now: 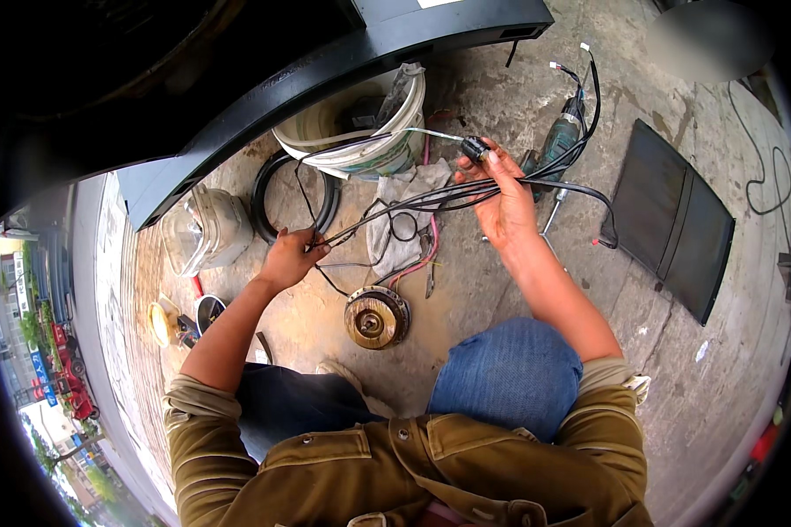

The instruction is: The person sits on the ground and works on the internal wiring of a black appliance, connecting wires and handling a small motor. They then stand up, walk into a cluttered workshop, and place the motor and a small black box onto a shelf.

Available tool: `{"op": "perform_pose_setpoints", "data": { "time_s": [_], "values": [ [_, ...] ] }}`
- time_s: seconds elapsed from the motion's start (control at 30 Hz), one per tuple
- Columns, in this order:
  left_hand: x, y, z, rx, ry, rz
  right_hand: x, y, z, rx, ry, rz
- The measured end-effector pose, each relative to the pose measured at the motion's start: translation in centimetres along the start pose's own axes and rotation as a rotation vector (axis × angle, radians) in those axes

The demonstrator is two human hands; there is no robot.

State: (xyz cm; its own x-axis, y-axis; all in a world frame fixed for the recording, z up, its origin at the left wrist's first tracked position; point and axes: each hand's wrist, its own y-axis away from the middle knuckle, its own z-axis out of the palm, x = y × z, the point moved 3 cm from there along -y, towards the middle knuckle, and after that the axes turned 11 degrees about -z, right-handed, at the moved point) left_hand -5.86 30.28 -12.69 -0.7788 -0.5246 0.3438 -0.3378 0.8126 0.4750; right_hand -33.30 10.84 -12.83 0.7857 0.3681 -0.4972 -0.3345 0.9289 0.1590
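Beyond the round brass-coloured part (371, 323), a bundle of black cables (448, 197) is stretched between two hands, pinched narrowly by the left hand (290, 262) to the part's left and enclosed by the right hand (507, 200) to its right, where a black connector (475, 149) is also held. Directly behind the part, a grey rag (385, 235) is laid, with a white bucket (369, 160) set farther back.

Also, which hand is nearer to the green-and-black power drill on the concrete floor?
The right hand: in the picture, it appears just below-left of the drill; the left hand is much farther left, near the round black ring.
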Motion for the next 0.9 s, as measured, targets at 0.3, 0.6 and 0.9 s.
{"op": "perform_pose_setpoints", "data": {
  "time_s": [0.3,0.6,0.9],
  "values": [
    [4.3,3.9,-9.7,0.279,-0.036,0.097,0.3,0.2,0.2,0.019,0.023,-0.002],
    [1.3,6.2,-8.8,0.313,0.108,-0.022,1.1,0.5,0.1,0.0,0.017,0.064],
    [1.5,8.5,-12.0,0.39,0.276,-0.021,2.2,-0.8,-3.1,0.1,0.097,0.106]
  ]
}}
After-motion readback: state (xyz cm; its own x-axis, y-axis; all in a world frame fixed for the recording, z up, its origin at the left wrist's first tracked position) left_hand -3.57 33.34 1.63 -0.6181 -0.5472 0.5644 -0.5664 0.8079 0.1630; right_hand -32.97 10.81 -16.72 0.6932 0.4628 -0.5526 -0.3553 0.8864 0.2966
